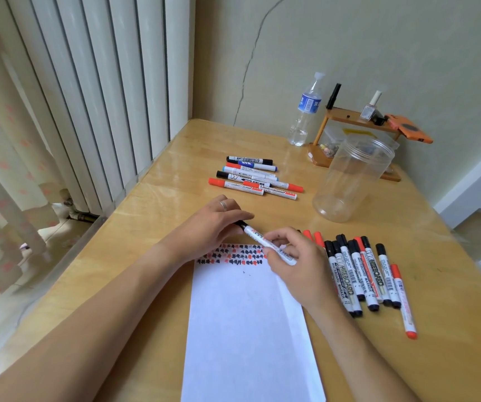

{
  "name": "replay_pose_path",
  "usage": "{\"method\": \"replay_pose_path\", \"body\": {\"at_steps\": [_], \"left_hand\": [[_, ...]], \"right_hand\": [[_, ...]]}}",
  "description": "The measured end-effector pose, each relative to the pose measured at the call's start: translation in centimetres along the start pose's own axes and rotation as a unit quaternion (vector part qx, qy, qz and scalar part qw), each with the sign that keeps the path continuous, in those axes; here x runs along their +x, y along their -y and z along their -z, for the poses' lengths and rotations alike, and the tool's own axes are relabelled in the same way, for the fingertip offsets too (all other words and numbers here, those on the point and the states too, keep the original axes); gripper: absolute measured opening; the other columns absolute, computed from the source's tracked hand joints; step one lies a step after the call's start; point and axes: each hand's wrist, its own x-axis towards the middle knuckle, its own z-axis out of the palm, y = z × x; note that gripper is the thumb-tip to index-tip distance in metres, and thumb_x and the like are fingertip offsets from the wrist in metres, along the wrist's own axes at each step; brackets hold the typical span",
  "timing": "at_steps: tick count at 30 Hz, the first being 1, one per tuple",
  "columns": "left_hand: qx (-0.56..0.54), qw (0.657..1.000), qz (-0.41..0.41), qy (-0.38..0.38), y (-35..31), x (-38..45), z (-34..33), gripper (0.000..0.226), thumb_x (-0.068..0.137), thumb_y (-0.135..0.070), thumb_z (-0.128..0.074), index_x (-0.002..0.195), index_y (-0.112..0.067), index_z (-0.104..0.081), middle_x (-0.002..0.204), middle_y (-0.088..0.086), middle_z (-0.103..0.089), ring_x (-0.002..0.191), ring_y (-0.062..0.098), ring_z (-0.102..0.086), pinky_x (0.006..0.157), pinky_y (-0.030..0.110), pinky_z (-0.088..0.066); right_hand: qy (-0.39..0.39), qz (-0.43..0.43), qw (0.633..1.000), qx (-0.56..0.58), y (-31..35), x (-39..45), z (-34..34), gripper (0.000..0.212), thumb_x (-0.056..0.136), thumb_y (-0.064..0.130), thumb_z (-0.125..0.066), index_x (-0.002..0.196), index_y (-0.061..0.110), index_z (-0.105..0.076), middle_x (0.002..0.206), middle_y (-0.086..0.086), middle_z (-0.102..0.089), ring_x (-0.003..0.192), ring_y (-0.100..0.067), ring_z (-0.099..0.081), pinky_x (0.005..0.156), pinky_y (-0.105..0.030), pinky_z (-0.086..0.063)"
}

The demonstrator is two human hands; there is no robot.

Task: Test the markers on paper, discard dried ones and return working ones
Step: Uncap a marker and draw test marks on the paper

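Both hands grasp one black-capped white whiteboard marker [265, 242] over the white paper sheet [248, 329]: left hand [213, 224] on its cap, right hand [294, 262] on its barrel; uncapping likely comes next.

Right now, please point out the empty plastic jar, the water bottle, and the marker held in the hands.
plastic jar [352, 181], head view, clear side wall.
water bottle [306, 114], head view, body just below the label.
held marker [255, 235], head view, white barrel between both hands.

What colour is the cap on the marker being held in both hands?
Black, seen in the head view on the held marker, at the left hand.
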Motion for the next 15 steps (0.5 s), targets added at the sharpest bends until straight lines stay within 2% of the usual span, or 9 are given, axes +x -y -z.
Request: {"method": "replay_pose_path", "body": {"at_steps": [2, 4, 6, 9, 15], "left_hand": [[0.0, 1.0, -0.018, 0.006, -0.38, 0.08, -0.06, 0.034, 0.099, -0.03, -0.06, 0.127, -0.015, -0.07, 0.107, 0.001, -0.062, 0.103, 0.019, -0.051, 0.085, 0.029, -0.047], [0.001, 0.999, -0.048, 0.015, -0.73, 0.19, -0.23, 0.025, 0.097, -0.026, -0.066, 0.118, -0.015, -0.074, 0.102, 0.001, -0.062, 0.097, 0.02, -0.052, 0.081, 0.034, -0.049], [0.002, 0.998, -0.061, 0.018, -0.75, 0.27, -0.36, 0.019, 0.096, -0.02, -0.069, 0.113, -0.015, -0.075, 0.099, 0.002, -0.062, 0.094, 0.021, -0.053, 0.078, 0.039, -0.051], [-0.003, 0.998, -0.061, 0.021, -0.57, 0.26, -0.47, 0.018, 0.094, -0.013, -0.071, 0.112, -0.016, -0.076, 0.099, 0.002, -0.063, 0.092, 0.021, -0.054, 0.077, 0.043, -0.052], [-0.011, 0.997, -0.072, 0.013, -0.78, 0.24, -0.51, 0.018, 0.093, -0.012, -0.072, 0.11, -0.016, -0.077, 0.099, 0.002, -0.064, 0.092, 0.021, -0.055, 0.077, 0.04, -0.051]], "right_hand": [[-0.013, 0.012, 0.999, -0.031, 0.22, -0.14, -0.42, 0.019, 0.087, 0.024, -0.081, 0.098, 0.033, -0.067, 0.087, 0.013, -0.066, 0.078, -0.011, -0.065, 0.064, -0.027, -0.051], [-0.026, 0.022, 0.998, -0.061, 0.42, -0.26, -0.67, 0.018, 0.086, 0.025, -0.081, 0.094, 0.032, -0.066, 0.078, 0.01, -0.06, 0.07, -0.012, -0.059, 0.057, -0.02, -0.04], [-0.027, 0.028, 0.997, -0.067, 0.34, -0.29, -0.74, 0.015, 0.087, 0.024, -0.08, 0.089, 0.029, -0.066, 0.075, 0.01, -0.06, 0.064, -0.012, -0.055, 0.055, -0.019, -0.034], [-0.026, 0.025, 0.997, -0.066, 0.17, -0.4, -0.81, 0.013, 0.086, 0.024, -0.08, 0.085, 0.027, -0.067, 0.08, 0.012, -0.066, 0.061, -0.01, -0.053, 0.054, -0.018, -0.032], [-0.04, 0.002, 0.999, -0.035, 0.01, -0.56, -1.16, 0.011, 0.085, 0.025, -0.081, 0.085, 0.028, -0.071, 0.075, 0.013, -0.065, 0.058, -0.01, -0.054, 0.052, -0.015, -0.03]]}}
